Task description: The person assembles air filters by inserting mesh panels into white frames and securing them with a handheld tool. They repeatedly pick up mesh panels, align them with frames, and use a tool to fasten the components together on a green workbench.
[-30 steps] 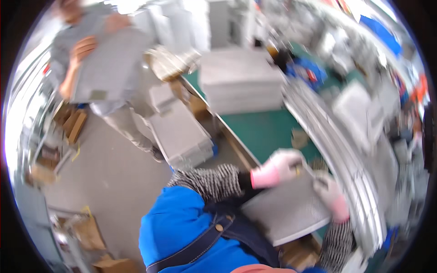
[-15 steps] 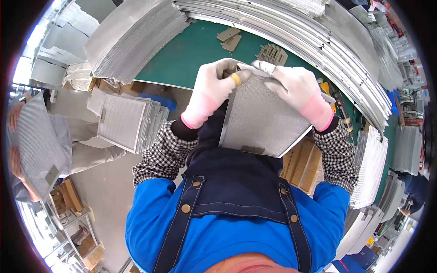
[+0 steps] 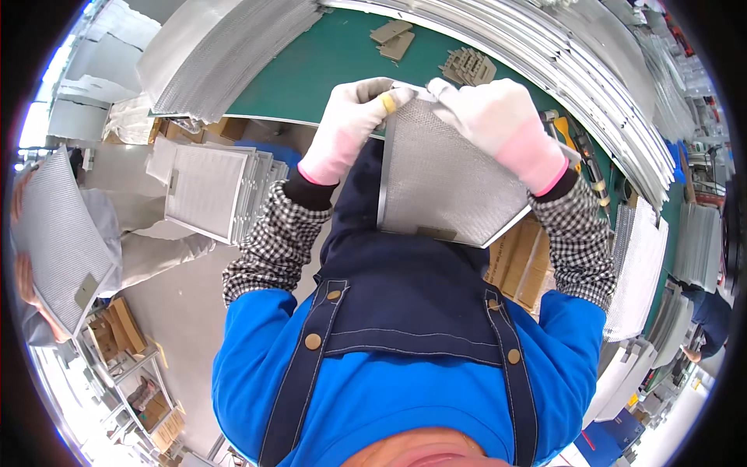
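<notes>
A grey metal mesh filter panel [image 3: 451, 175] with a thin metal frame stands tilted in front of my body, its near edge against the dark apron. A small tan tab [image 3: 437, 233] sits at that near edge. My left hand [image 3: 350, 124], in a white and pink glove with yellow tape on one finger, is closed on the far left corner. My right hand [image 3: 498, 124], gloved alike, pinches the far edge a little to the right, fingers bent down over the mesh. The fingertips partly cover the far frame edge.
Beyond the panel on the green table [image 3: 327, 66] lie flat tan plates [image 3: 394, 39] and a pile of tan clips [image 3: 468, 67]. Mesh sheet stacks [image 3: 226, 58] curve around the back. Hand tools [image 3: 583, 152] lie right. Framed panels [image 3: 206, 191] and another person holding a mesh panel [image 3: 58, 233] are left.
The whole view has shifted slightly, so hands, panel and table sit higher in the picture. My right hand's fingers are more bent at the far edge. Both hands keep hold of the panel.
</notes>
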### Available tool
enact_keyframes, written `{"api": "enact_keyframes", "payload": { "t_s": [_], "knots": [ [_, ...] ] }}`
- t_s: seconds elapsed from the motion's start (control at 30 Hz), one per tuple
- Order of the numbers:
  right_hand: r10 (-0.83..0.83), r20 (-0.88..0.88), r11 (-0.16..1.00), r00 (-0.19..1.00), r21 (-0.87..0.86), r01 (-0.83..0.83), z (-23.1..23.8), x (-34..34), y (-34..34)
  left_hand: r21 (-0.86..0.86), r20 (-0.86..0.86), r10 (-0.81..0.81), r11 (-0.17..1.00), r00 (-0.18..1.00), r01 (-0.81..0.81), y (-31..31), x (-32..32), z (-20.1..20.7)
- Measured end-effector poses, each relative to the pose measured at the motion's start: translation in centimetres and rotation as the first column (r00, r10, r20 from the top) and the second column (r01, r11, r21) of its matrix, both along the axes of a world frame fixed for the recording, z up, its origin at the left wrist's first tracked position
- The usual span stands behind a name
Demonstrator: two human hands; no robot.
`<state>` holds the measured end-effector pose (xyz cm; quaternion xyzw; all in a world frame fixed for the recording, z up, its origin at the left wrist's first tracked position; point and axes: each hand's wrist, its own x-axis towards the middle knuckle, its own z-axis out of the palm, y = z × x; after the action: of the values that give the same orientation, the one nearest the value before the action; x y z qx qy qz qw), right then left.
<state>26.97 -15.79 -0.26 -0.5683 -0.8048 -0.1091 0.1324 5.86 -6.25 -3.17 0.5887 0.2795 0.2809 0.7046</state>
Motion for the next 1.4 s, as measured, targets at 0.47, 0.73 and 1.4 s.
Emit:
{"api": "enact_keyframes", "payload": {
  "t_s": [0.47, 0.73, 1.4],
  "knots": [
    [0.122, -0.353, 0.961, 0.928, 0.274, -0.023, 7.5, 6.9, -2.7, 0.859, 0.145, 0.006, 0.496, 0.989, -0.129, 3.1, 6.2, 12.3],
    [-0.804, 0.289, 0.446, 0.519, -0.284, 0.849, -9.3, 17.2, -7.7, 0.986, -0.165, -0.124, -0.056, 0.978, 0.159, 6.2, 9.7, 12.5],
    [-0.169, -0.056, 0.937, 0.984, 0.301, 0.178, 10.7, 7.1, -2.5, 0.962, 0.269, 0.377, -0.139, 0.886, -0.233, 3.5, 12.1, 3.5]
  ]
}}
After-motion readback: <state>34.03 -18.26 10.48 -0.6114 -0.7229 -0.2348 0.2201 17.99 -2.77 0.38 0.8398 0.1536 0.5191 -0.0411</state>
